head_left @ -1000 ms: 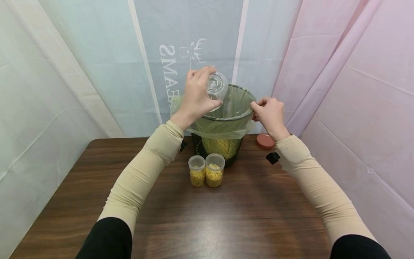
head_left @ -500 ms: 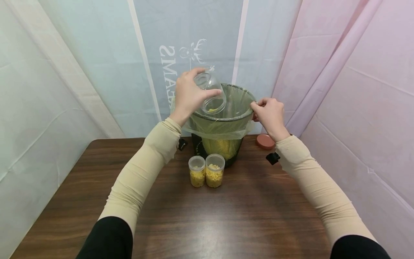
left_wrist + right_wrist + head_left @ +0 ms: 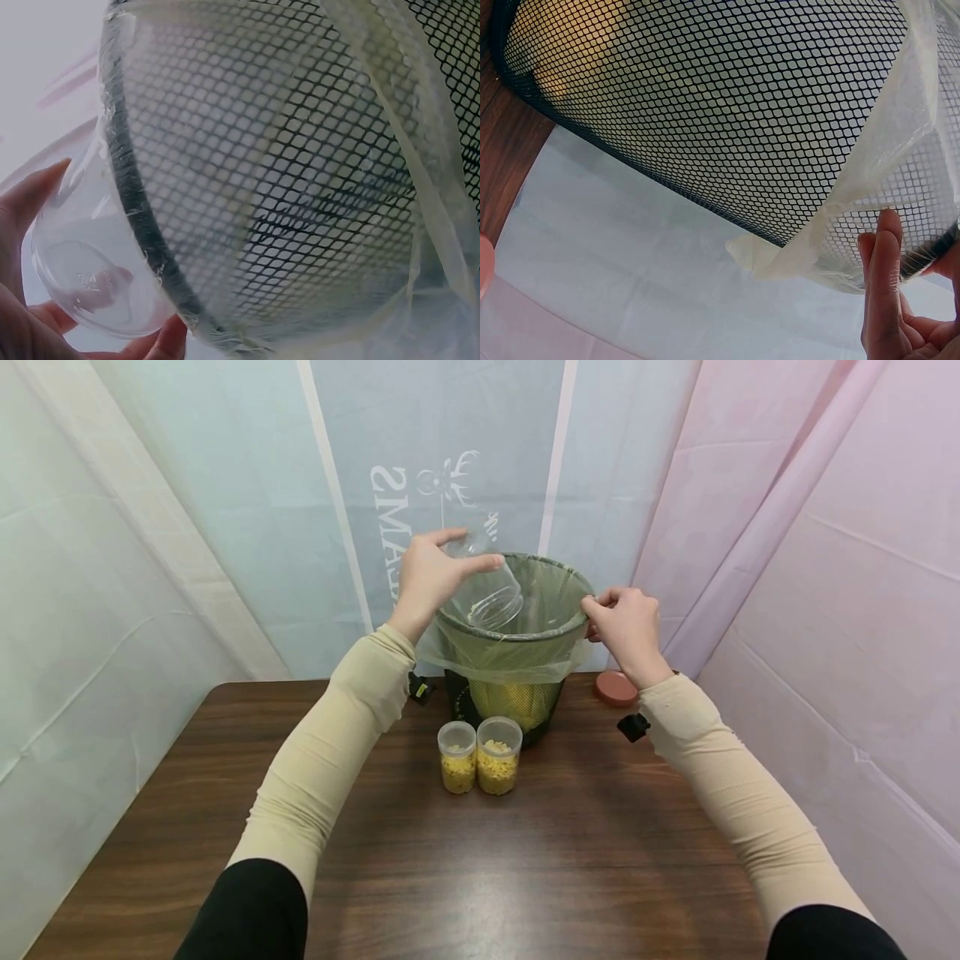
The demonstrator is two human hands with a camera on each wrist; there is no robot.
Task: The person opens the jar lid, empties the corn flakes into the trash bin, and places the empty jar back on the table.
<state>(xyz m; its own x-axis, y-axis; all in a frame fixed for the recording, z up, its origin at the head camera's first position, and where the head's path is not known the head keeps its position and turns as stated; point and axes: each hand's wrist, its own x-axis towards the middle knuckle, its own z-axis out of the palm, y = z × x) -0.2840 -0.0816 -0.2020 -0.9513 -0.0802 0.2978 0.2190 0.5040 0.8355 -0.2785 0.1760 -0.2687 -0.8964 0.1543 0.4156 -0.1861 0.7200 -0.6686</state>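
In the head view my left hand (image 3: 431, 575) grips a clear jar (image 3: 489, 595) over the left side of a mesh wastebasket (image 3: 551, 636). The jar is tipped, its wide mouth angled down into the basket, with a few pale specks near the mouth. A thin greenish bin liner (image 3: 495, 660) lines the basket and folds over its rim. My right hand (image 3: 628, 625) pinches the rim and liner at the right. In the right wrist view, right-hand fingers (image 3: 885, 259) lie against the outside of the liner, while the thumb is partly cut off by the frame.
Two clear tubs, a left tub (image 3: 457, 768) and a right tub (image 3: 498, 767), hold yellow bits and stand side by side before the basket. A reddish round lid (image 3: 616, 688) lies to its right on the brown table (image 3: 480, 860). Fabric curtains (image 3: 247, 493) enclose the table.
My left hand has shifted left and slightly down. The jar has turned from its base facing me to lying aslant, mouth down to the right. My right hand has stayed at the rim.
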